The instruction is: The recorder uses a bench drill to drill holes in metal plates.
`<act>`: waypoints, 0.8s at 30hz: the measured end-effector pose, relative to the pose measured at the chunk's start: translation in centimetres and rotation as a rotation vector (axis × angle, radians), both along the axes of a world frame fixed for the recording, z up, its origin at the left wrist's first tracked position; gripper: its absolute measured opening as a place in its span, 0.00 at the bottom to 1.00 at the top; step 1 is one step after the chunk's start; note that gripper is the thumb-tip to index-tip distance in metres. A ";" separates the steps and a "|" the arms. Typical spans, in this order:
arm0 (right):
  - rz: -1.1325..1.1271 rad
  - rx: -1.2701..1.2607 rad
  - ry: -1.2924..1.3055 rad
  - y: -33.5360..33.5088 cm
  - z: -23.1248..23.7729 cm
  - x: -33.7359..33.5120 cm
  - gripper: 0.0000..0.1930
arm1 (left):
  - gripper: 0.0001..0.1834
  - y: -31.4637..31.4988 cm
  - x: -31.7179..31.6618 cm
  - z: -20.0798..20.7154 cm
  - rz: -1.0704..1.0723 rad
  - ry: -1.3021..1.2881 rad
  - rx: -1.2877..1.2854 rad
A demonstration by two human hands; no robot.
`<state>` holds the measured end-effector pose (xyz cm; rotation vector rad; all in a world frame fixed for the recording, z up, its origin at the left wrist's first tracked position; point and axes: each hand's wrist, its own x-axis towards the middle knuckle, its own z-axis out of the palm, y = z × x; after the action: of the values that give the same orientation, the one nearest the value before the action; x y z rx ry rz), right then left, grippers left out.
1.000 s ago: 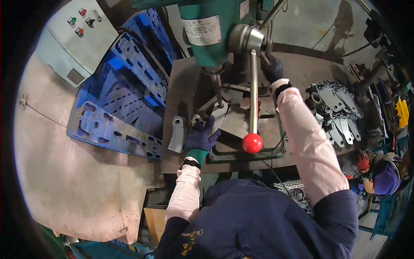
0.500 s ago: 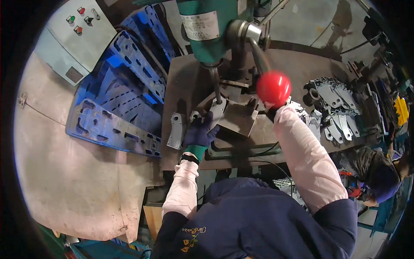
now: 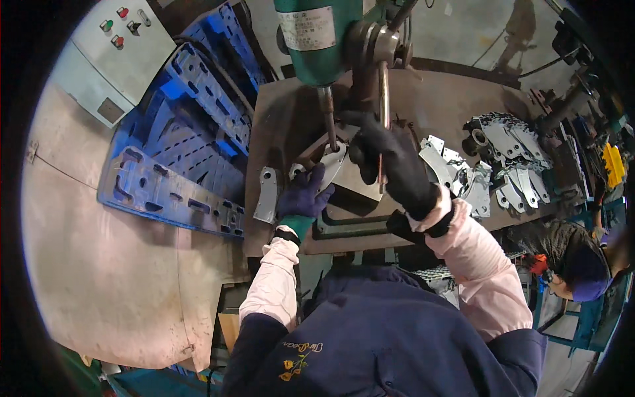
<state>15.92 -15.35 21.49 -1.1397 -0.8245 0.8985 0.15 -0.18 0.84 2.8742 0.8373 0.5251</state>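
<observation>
Left grip (image 3: 304, 195) in purple glove, green cuff: clamped on the near end of a curved metal plate (image 3: 331, 165), which runs through the crook between forefinger and thumb. From my feed the plate lies just past the fingers, up and to the right of the palm, angled away toward the column, far end clear of the glove.

That far end sits right under the drill spindle (image 3: 329, 119) of the green drill press (image 3: 309, 56). Can't tell from here whether the tool tip touches it. Flat metal block (image 3: 359, 182) just right of the plate.

Right grip (image 3: 390, 162), black glove: fingers curled, up at the feed lever (image 3: 384, 99), well above the tabletop (image 3: 284, 126). Lever rod drops from the hub and goes out of sight at the glove. I can't tell if the fingers are closed around it; the hand hides the contact.

Loose plate (image 3: 266, 195) lies left of the left grip, near it, not touching. Pile of plates (image 3: 506, 142) on the right side of the tabletop, another heap (image 3: 456, 169) nearer the right grip. Blue plastic pallet (image 3: 178, 155) stands off to the left, grey control box (image 3: 109, 63) beyond.
</observation>
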 end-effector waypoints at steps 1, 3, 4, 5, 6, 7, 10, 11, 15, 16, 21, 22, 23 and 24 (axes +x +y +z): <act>0.071 0.057 0.065 -0.1 1.7 0.0 0.18 | 0.35 0.0 -0.4 0.0 -0.003 0.000 0.014; 0.112 0.193 0.277 0.6 3.4 0.0 0.16 | 0.34 -0.3 -1.4 -0.9 -0.011 -0.080 0.029; 0.202 0.277 0.355 1.1 4.0 1.0 0.17 | 0.33 -0.5 -1.9 -0.9 -0.021 -0.119 0.042; 0.301 0.354 0.438 1.6 4.6 1.9 0.19 | 0.33 -0.8 -2.6 -0.9 -0.039 -0.191 -0.018; 0.400 0.421 0.521 2.0 5.1 3.0 0.21 | 0.33 -1.4 -3.4 -0.9 -0.061 -0.259 -0.080; 0.548 0.456 0.597 2.8 6.4 3.8 0.22 | 0.32 -2.0 -4.1 -0.9 -0.085 -0.327 -0.147; 0.272 0.361 0.584 1.4 9.1 2.4 0.23 | 0.32 -4.3 -6.5 0.3 0.021 -0.264 -0.096; 0.325 0.324 0.596 1.4 9.1 3.4 0.23 | 0.33 -4.5 -7.5 -0.4 0.016 -0.259 -0.178; 0.485 0.305 0.654 1.7 9.0 4.0 0.21 | 0.34 -5.8 -10.0 -2.7 0.157 -0.277 -0.111; 0.514 0.308 0.667 1.7 9.1 3.9 0.21 | 0.33 -5.5 -10.2 -3.5 0.180 -0.311 -0.070; 0.525 0.310 0.641 1.6 8.5 4.4 0.21 | 0.31 -4.1 -8.3 -2.0 0.301 -0.283 -0.177; 0.518 0.309 0.619 1.7 8.4 4.7 0.21 | 0.30 -3.7 -7.6 -2.3 0.317 -0.275 -0.128; 0.496 0.306 0.595 1.6 8.3 5.0 0.21 | 0.30 -3.3 -7.1 -2.7 0.332 -0.267 -0.079; 0.449 0.298 0.564 1.3 8.3 5.4 0.21 | 0.30 -3.1 -6.6 -3.1 0.314 -0.272 -0.007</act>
<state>21.29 -14.10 29.78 -0.4009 -0.7160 1.3366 -6.41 -3.28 -2.25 2.5908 1.2389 0.9167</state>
